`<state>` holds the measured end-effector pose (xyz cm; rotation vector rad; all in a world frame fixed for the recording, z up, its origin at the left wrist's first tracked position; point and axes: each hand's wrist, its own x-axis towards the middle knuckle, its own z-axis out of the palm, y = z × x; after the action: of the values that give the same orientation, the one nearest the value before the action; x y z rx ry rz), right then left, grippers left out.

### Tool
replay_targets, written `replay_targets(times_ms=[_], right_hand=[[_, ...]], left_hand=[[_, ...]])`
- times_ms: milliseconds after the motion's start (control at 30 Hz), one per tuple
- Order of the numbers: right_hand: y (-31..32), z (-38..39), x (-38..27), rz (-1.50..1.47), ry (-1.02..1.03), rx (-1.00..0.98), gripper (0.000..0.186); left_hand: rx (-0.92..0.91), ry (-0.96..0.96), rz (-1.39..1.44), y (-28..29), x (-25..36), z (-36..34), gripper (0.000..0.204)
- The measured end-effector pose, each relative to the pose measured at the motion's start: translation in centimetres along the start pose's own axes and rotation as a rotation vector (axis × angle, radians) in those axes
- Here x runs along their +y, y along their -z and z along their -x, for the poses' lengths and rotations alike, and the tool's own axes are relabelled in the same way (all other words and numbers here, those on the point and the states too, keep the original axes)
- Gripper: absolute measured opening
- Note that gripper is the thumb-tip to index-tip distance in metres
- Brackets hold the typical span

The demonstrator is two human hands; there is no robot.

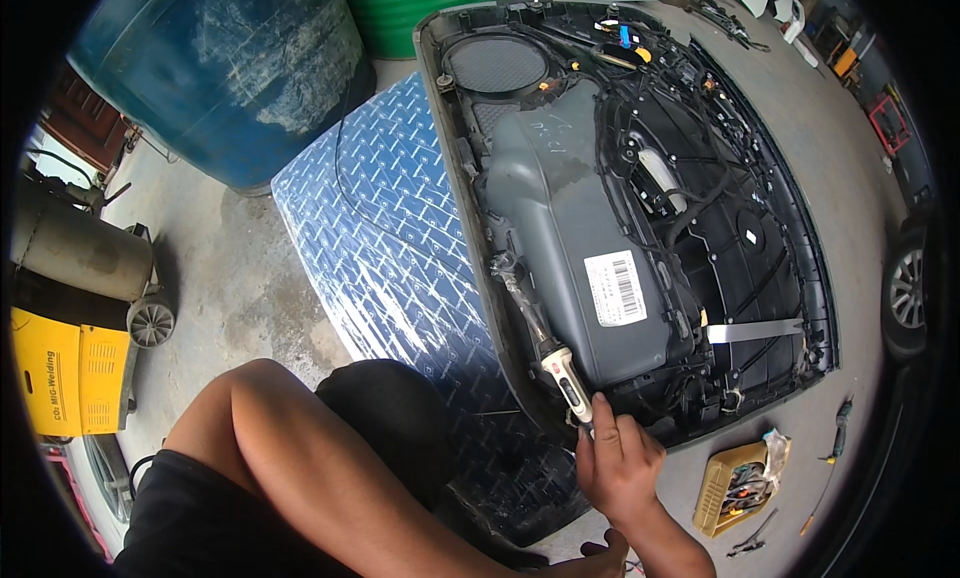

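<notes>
My right hand [622, 460] pinches the rear end of a soldering iron [562, 378] with a white handle and a small dark display. Its metal barrel slants up and left, with the tip by a fixing point inside the near left edge of a car door panel [550, 213]. The panel lies with its black, wired inner side up; a grey moulded cover with a white label [615, 288] fills its middle. Low in the picture, my left hand [603, 556] is near my right wrist, partly cut off by the lower edge; its grip is hidden.
Beneath the panel spreads a blue patterned sheet [370, 208]. A yellow tool basket [742, 483] and a screwdriver [820, 498] lie on the floor at right. A blue barrel [230, 68], a green drum [385, 8] and a yellow welding machine [70, 373] stand around; a car wheel [907, 288] is far right.
</notes>
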<state>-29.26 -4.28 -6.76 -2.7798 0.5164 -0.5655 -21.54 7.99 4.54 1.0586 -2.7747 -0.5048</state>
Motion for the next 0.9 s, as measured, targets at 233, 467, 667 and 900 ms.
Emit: replay_targets(times_ms=[233, 467, 667, 900], right_hand=[[0.3, -0.5, -0.4, -0.004, 0.001, 0.003, 0.055], [4.0, -1.4, -0.3, -0.7, -0.317, 0.1, 0.036], [5.3, -3.1, -1.1, -0.337, -0.077, 0.155, 0.038], [4.7, -3.4, -2.5, -0.151, 0.13, 0.071, 0.049]], left_hand=[[0.028, 0.0, 0.004, 0.2, -0.2, 0.3, 0.038], [0.034, -0.006, 0.014, 0.6, 0.3, 0.5, 0.037], [-0.033, -0.051, 0.0, 0.8, 0.1, 0.5, 0.037], [-0.013, -0.043, 0.006, 1.2, 0.3, 1.0, 0.037]])
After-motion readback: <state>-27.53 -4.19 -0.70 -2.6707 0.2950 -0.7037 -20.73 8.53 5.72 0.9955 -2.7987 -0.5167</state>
